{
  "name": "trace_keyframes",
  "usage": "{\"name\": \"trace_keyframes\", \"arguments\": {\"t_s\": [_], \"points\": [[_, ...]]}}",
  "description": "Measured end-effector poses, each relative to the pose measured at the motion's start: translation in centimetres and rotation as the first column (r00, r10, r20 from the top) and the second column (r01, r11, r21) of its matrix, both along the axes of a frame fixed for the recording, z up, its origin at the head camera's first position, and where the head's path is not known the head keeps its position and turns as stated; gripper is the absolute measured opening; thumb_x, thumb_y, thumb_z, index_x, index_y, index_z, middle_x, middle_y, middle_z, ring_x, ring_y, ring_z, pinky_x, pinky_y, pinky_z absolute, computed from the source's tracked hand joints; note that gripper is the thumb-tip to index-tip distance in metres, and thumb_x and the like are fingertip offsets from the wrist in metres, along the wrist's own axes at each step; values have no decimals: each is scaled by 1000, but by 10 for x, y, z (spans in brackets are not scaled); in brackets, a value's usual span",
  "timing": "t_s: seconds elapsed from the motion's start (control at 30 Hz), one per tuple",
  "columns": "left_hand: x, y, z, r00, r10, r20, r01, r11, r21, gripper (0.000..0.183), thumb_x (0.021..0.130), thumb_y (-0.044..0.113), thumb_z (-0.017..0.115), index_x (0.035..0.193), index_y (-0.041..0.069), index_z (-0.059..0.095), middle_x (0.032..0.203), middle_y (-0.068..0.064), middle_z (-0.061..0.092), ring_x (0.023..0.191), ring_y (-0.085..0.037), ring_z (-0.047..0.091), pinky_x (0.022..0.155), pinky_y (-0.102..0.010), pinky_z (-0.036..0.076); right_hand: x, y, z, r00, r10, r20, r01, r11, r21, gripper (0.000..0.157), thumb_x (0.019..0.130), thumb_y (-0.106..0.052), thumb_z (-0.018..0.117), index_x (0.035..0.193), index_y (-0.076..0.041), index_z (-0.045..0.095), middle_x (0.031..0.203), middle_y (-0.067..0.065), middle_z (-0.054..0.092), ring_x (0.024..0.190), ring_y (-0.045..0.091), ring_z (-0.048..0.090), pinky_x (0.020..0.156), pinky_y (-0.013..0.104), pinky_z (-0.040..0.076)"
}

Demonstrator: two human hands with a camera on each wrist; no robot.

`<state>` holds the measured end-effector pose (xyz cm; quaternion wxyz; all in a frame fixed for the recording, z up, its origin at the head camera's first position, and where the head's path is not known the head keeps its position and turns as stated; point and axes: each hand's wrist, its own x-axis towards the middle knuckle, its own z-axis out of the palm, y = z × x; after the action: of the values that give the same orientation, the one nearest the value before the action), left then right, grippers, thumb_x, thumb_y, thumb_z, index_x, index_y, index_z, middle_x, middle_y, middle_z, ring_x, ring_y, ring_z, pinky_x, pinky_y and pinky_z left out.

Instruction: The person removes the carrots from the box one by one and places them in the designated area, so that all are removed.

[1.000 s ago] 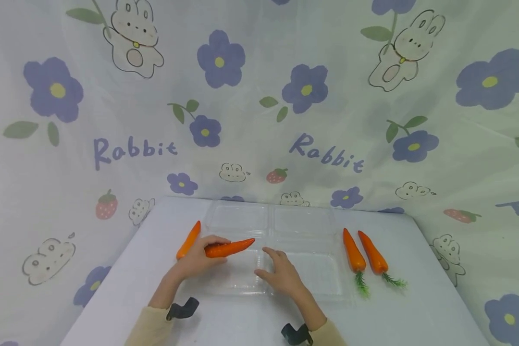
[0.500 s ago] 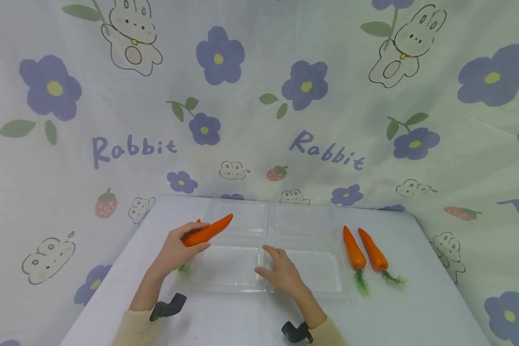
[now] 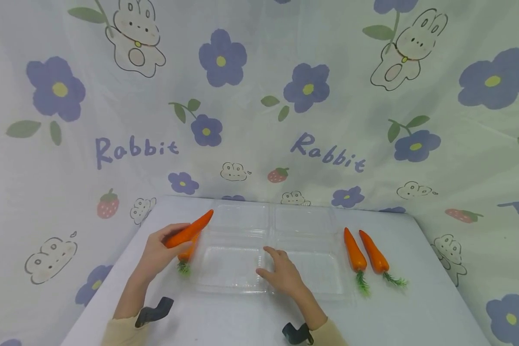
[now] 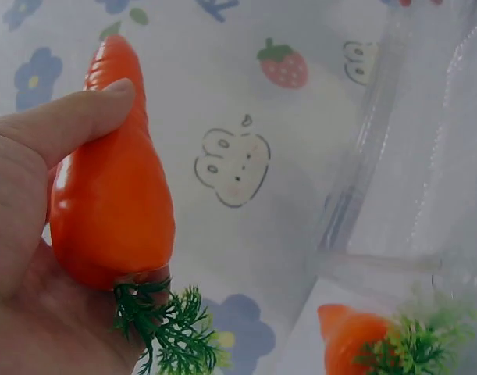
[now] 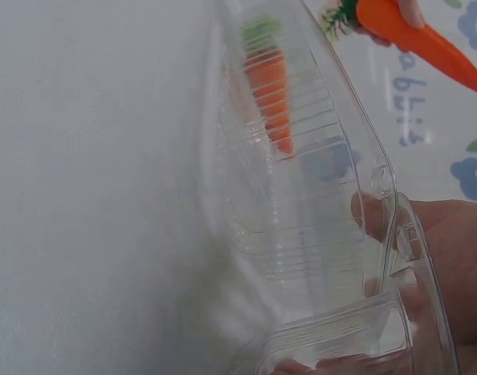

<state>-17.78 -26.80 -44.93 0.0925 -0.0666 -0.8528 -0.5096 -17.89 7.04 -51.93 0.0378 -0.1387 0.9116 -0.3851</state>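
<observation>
My left hand (image 3: pixel 157 250) grips an orange toy carrot (image 3: pixel 192 228), its tip pointing up and away. In the left wrist view the thumb lies along this carrot, and its dark green leaves (image 4: pixel 164 324) hang below the palm. Under the held carrot, another carrot (image 3: pixel 186 253) lies on the table, partly covered by it. Two clear plastic boxes stand side by side, a left box (image 3: pixel 233 269) and a right box (image 3: pixel 317 271). At their middle rims rests my right hand (image 3: pixel 285 278), thumb and forefinger spread apart; the right wrist view shows fingers through the clear plastic.
On the right side of the white table (image 3: pixel 398 312), two more carrots, a left one (image 3: pixel 353 252) and a right one (image 3: pixel 374 253), lie next to each other. Behind the table hangs a patterned curtain (image 3: pixel 251 144) with flowers and rabbits.
My left hand has moved left with its carrot, from over the left box to over the carrot on the table. The held carrot's tip now points more upward. My right hand stays put.
</observation>
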Motion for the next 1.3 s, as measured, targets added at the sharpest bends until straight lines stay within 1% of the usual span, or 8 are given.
{"name": "trace_keyframes", "arguments": {"t_s": [0.27,0.4,0.63,0.73,0.83,1.03,1.2,1.3], "points": [[0,-18,-9,990,143,-3,-143,989,-28,51,88,29,74,132,10,59,126,-13,59,105,-26,53,79,-12,48,-1,-1,1,1000,-4,-4,4,1000,4,64,88,-37,70,143,-13,47,136,23,47,119,41,53,92,57,46],[-3,-27,-17,982,191,-10,-191,980,-50,53,88,33,73,133,9,58,126,-15,58,107,-28,53,77,-9,46,0,0,0,1000,-5,1,5,1000,6,64,88,-37,70,143,-13,47,136,22,47,118,40,53,92,57,46],[-10,-42,-31,965,262,27,-261,964,-60,58,89,37,71,137,9,54,127,-16,56,108,-29,52,76,-8,43,2,0,-1,1000,-9,17,9,1000,-1,63,89,-37,69,143,-14,46,138,23,45,119,41,52,93,58,45],[-12,-46,-37,958,282,52,-280,959,-51,59,89,37,70,138,8,52,127,-18,54,108,-30,51,75,-9,44,2,0,0,1000,-6,15,6,1000,-3,63,89,-37,69,143,-14,46,138,23,45,120,41,51,93,58,45],[-16,-50,-45,947,310,88,-305,950,-68,61,89,39,70,138,8,52,128,-19,53,107,-31,51,73,-10,44,2,0,1,1000,-2,10,3,1000,-7,63,89,-36,69,143,-13,46,137,23,45,119,42,51,93,59,45],[-27,-56,-60,920,351,174,-337,936,-105,63,89,40,70,139,8,50,131,-22,49,106,-33,50,72,-17,49,1,0,0,1000,-5,7,5,1000,0,62,89,-36,68,143,-14,46,137,23,45,119,42,52,92,59,45],[-34,-56,-66,913,361,193,-341,931,-130,63,91,41,67,140,6,48,129,-24,48,104,-34,50,77,-28,50,2,0,0,1000,-9,4,9,1000,0,62,89,-36,69,143,-14,47,137,23,46,119,42,52,92,59,46],[-37,-55,-67,910,365,198,-339,929,-151,63,92,42,65,140,6,47,127,-24,50,103,-34,51,78,-30,50,2,0,0,1000,-12,5,12,1000,-4,62,89,-36,69,143,-14,47,136,23,46,119,42,52,92,58,46]]}}
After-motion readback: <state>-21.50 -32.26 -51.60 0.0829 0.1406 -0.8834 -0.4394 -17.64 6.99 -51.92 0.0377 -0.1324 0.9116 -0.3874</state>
